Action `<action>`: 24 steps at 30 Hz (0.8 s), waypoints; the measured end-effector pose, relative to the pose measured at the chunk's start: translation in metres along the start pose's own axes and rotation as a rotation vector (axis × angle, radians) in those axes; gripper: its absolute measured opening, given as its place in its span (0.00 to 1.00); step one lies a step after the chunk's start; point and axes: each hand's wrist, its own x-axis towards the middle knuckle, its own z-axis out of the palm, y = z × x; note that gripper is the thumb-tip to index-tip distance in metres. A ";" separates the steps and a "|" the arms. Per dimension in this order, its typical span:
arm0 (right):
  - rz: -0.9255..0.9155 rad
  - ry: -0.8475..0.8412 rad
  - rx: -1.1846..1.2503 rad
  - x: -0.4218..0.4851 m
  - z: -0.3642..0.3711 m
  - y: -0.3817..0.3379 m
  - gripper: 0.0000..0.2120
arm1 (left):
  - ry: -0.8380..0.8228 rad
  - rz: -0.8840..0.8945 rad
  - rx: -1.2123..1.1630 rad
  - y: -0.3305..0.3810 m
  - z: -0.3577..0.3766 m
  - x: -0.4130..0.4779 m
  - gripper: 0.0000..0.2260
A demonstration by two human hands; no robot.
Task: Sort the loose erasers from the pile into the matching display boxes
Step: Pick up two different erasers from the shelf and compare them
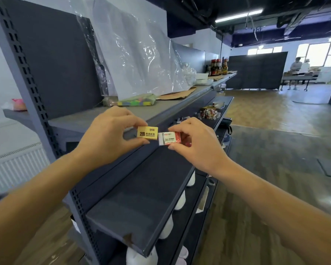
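My left hand point(105, 136) pinches a yellow eraser point(147, 133) marked 2B between thumb and fingers. My right hand point(197, 144) holds a red and white eraser point(169, 139), also marked 2B, side by side with the yellow one. Both are raised above the dark shelf point(141, 188). Farther along that shelf lies the pile of loose erasers point(208, 113), with an open yellow display box point(211, 107) behind it and several dark erasers point(180, 119) nearer to me.
The grey upper shelf point(122, 113) carries a bag of coloured blocks point(136, 101), cardboard, plastic sheeting and sauce bottles point(218, 66). White cups point(180, 199) stand on the shelf below. Wooden floor lies to the right; two people stand at a far table point(298, 67).
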 end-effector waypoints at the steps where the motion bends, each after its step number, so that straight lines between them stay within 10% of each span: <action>1: 0.018 0.005 -0.010 -0.005 -0.005 0.011 0.20 | -0.003 0.020 0.008 0.009 0.009 0.003 0.14; 24: 0.440 0.077 -0.157 -0.202 -0.126 0.249 0.18 | -0.313 0.061 -0.377 0.212 0.285 0.059 0.13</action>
